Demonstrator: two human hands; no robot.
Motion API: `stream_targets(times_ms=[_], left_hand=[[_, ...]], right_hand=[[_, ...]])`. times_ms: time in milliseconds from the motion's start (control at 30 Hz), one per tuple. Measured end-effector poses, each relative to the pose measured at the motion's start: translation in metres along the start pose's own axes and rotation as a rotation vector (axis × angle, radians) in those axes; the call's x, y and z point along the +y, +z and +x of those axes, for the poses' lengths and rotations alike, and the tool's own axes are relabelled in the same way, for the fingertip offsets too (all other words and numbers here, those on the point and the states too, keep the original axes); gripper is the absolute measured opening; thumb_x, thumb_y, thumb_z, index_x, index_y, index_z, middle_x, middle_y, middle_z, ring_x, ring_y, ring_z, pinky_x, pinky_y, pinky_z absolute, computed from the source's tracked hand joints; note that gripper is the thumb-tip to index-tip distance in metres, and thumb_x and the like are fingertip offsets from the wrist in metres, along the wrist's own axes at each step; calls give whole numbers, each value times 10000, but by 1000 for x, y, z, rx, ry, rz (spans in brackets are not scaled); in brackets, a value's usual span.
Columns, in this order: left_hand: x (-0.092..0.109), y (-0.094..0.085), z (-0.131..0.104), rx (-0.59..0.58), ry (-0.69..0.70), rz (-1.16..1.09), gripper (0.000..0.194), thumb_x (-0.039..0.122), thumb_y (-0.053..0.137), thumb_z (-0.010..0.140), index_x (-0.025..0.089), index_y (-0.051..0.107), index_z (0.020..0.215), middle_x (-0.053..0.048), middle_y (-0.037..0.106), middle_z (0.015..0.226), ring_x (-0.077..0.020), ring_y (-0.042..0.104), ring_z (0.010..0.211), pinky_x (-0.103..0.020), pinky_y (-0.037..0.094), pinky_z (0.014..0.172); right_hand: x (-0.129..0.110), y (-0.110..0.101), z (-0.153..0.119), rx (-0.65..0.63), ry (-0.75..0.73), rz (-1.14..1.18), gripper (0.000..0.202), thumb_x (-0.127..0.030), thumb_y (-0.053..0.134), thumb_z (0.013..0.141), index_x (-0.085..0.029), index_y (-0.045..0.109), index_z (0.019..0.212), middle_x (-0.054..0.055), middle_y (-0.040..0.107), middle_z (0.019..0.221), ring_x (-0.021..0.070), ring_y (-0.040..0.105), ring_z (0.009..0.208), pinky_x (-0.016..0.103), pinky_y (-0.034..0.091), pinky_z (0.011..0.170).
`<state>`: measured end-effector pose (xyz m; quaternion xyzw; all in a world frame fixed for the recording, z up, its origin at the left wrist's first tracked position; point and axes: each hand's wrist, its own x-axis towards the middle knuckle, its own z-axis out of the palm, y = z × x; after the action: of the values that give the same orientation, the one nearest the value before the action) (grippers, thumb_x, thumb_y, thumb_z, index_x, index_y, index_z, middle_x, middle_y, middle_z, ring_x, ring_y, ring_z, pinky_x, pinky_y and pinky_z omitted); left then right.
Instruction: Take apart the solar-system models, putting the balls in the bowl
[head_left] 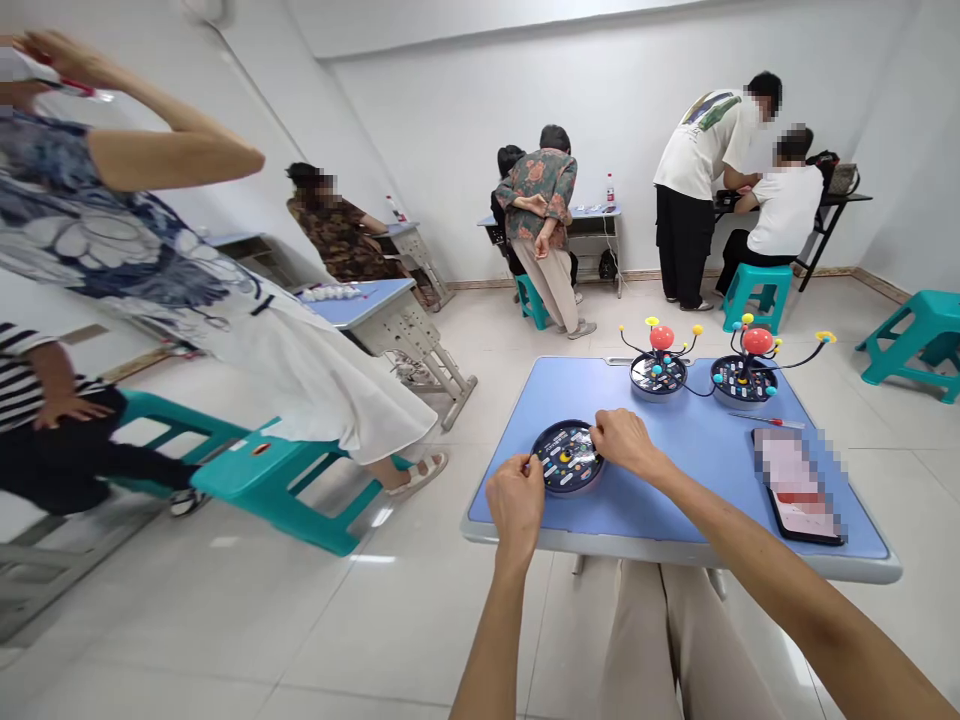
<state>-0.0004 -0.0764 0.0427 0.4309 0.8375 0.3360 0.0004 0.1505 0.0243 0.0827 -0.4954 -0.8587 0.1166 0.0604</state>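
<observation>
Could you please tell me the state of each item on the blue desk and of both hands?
Round dark base: flat on the desk, no arms or balls fitted.
Left hand: closed, gripping the base's left edge.
Right hand: fingers on the base's right edge.
Two planet models: upright, assembled.
Phone: lying flat, screen lit.
Screwdriver: lying loose.

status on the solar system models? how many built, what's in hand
Done, by the look of it: two assembled models stand at the far edge of the blue table, each with a red ball on top and small balls on wire arms. In hand: the left hand and right hand grip a third round base, which has no arms or balls. Left: everything above that base. Loose parts aren't visible.
</observation>
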Motion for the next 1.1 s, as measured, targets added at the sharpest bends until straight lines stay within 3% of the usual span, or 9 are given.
stream_targets(times_ms=[433,600,733,933,1100], left_hand=[[5,-2,1,-10,33,222,317,269,428,898,172,717,810,-103,719,785,-209,630,715,-293,365,645],[2,0,6,-44,125,229,288,184,409,890,163,660,749,-92,684,763,-200,622,748,-285,397,695],[4,2,3,-52,135,275,263,157,404,903,141,660,845,-107,676,838,-216,625,802,-296,421,714],[10,2,-3,-72,143,347,257,130,392,922,121,648,952,-118,663,928,-215,622,821,-305,438,718],[13,-5,2,-120,159,371,231,126,420,909,150,650,902,-92,676,892,-204,634,816,-298,433,717]], right_hand=[[-5,14,1,-1,-34,-55,345,-173,332,970,-171,670,1038,141,724,973,244,680,918,297,409,700],[-7,15,0,-54,-42,-79,325,-93,393,915,-160,674,1065,161,720,998,245,681,960,290,429,732],[-9,12,0,-71,-61,-115,325,-58,429,886,-143,686,1065,177,716,1026,238,684,979,275,445,759],[-10,11,3,-98,-114,-142,303,-73,469,888,-129,695,1082,194,716,1053,237,684,1010,267,463,792],[-11,9,5,-101,-119,-147,301,-98,492,880,-126,705,1091,205,719,1042,245,686,1017,278,476,811]])
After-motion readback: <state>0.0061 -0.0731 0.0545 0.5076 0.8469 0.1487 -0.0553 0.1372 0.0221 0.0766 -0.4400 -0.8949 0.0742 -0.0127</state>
